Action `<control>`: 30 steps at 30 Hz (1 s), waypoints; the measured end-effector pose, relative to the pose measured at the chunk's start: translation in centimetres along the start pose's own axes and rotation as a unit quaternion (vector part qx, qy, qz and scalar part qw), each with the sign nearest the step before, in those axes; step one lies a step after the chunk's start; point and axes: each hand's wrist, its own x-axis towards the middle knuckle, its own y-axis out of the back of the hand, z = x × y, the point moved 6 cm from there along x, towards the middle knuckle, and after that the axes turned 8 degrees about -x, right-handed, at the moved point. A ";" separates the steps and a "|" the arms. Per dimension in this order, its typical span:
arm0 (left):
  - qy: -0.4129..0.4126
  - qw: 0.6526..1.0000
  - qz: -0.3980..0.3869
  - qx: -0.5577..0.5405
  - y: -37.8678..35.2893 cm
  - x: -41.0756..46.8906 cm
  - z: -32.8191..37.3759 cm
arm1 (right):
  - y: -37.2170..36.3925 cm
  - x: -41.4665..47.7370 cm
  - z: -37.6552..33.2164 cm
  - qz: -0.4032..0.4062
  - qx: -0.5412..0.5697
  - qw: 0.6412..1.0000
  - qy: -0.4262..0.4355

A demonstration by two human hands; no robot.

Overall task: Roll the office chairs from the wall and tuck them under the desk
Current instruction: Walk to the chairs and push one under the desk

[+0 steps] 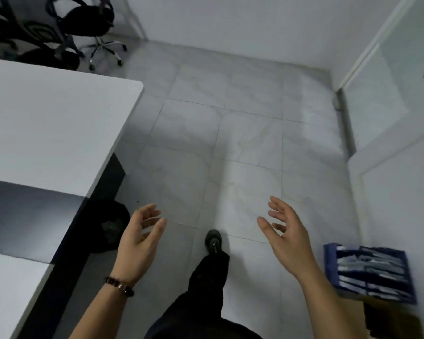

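Two bare grips are raised out front over the tiled floor (230,143), well apart from each other. Left grip (140,238): palm turned inward, fingers loosely curled and spread, clamped on nothing; beaded bracelet (120,286) on its wrist. Right grip (287,236): palm facing left, fingers straight-ish and fanned apart, also holding nothing. Neither touches anything.

The black office chairs (83,18) are in the far left corner by the wall (230,20), beyond the far end of the bench (59,118) and well apart from both grips. One stands on a chrome star base w/ castors, in plain sight. A 2nd sits nearer, partly hidden behind the bench edge. More dark mesh shapes at the far left; can't tell how many chairs in total.

The bench has a white top and runs down the left side, w/ a dark strip across it. A black bin (108,226) sits on the floor at its near corner, just left of the left grip. One black shoe (214,241) is on the floor between the grips. A blue crate (370,272) is at lower right, resting on a brown cardboard box (389,319). A glass door (377,94) is on the right.
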 end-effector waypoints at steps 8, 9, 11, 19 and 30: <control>0.014 1.000 0.021 0.012 -7.1 23.6 5.0 | 1.1 25.2 -4.9 -0.032 -0.027 0.999 0.017; 0.009 1.000 0.019 0.016 -7.6 26.3 6.4 | 1.5 27.8 -5.8 -0.028 -0.027 0.999 0.020; 0.002 1.000 0.015 0.022 -8.7 32.5 9.0 | 2.3 33.5 -7.5 -0.017 -0.015 1.000 0.017; 0.003 0.999 0.028 0.040 -12.9 56.5 11.9 | -1.3 58.1 -9.0 -0.022 0.005 1.000 0.021; 0.038 0.982 0.187 -0.003 -7.5 83.4 18.0 | -12.7 94.1 -28.3 -0.189 -0.026 0.974 0.123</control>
